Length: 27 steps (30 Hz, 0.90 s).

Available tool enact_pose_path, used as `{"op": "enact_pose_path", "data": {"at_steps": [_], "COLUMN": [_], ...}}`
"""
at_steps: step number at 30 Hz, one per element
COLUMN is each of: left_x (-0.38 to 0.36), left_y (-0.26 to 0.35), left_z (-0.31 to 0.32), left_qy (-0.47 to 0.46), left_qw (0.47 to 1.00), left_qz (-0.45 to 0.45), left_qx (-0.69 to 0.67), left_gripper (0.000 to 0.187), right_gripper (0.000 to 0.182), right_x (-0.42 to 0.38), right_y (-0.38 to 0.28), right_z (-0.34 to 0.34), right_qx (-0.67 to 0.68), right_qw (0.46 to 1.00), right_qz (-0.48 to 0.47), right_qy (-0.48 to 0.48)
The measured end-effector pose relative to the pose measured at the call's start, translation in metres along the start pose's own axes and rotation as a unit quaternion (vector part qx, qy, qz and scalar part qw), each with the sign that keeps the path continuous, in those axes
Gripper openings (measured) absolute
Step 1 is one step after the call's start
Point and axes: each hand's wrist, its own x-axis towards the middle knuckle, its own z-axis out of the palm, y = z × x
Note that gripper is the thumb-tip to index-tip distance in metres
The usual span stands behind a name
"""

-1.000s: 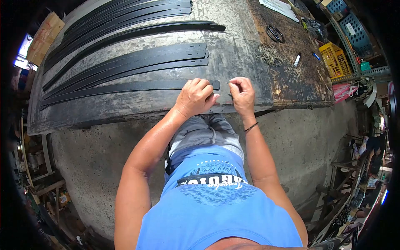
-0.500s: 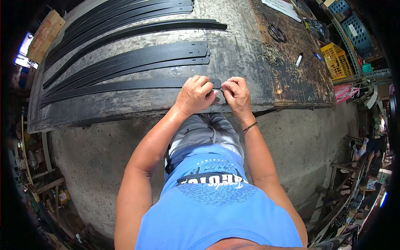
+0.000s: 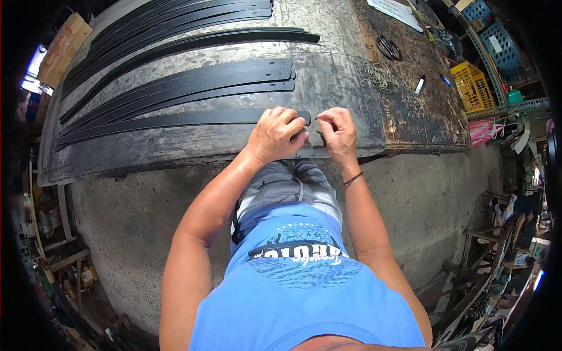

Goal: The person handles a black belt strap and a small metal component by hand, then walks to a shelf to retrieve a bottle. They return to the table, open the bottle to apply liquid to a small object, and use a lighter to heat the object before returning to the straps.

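Observation:
A black stitched belt strap (image 3: 193, 119) lies along the near side of the worktable, its rounded end pointing right. My left hand (image 3: 277, 133) is closed on the strap close to that end, and the fingers cover part of it. Just right of the tip, my right hand (image 3: 338, 131) has thumb and forefinger pinched together, apart from the strap. Whatever the pinch holds is too small to make out. Beyond my hands, several more black belt straps (image 3: 234, 75) lie fanned out, with their slotted ends to the right.
Farther back on the worktable (image 3: 339, 76) are another strap (image 3: 252, 36) and a stack of straps (image 3: 216, 13). On the brown board at right are black scissors (image 3: 389, 48), a tangle of thread (image 3: 380, 77), a white marker (image 3: 420, 85) and a blue pen (image 3: 446, 79). A yellow crate (image 3: 472, 88) stands beyond.
My right hand has moved a little to the right, away from the strap's end, still pinched. The left hand stays on the strap in nearly the same place.

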Motion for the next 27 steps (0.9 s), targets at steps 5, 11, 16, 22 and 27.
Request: {"op": "enact_pose_path", "data": {"at_steps": [5,11,16,22,27], "left_x": [0.001,-0.001,0.007,0.033,0.031], "left_y": [0.002,-0.004,-0.002,-0.012,-0.022], "left_z": [0.001,0.003,0.005,0.018,0.027], "left_qy": [-0.077,-0.050,-0.001,-0.087,-0.056], "left_qw": [0.993,0.998,1.000,0.994,0.996], "left_qz": [0.049,0.035,-0.029,-0.030,-0.008], "left_qx": [0.081,0.033,0.005,0.052,0.072], "left_gripper": [0.027,0.026,0.018,0.014,0.008], "right_gripper": [0.006,0.007,0.007,0.006,0.008], "right_x": [0.004,0.015,0.024,0.021,0.020], "right_y": [0.014,0.011,0.014,0.014,0.011], "right_z": [0.000,-0.002,0.004,0.012,0.013], "right_qx": [0.197,0.235,0.223,0.018,-0.006], "right_qw": [0.971,0.958,0.958,0.996,0.998], "right_qz": [0.127,0.150,0.170,0.052,0.009], "right_qy": [0.036,0.064,0.049,0.068,0.064]}}
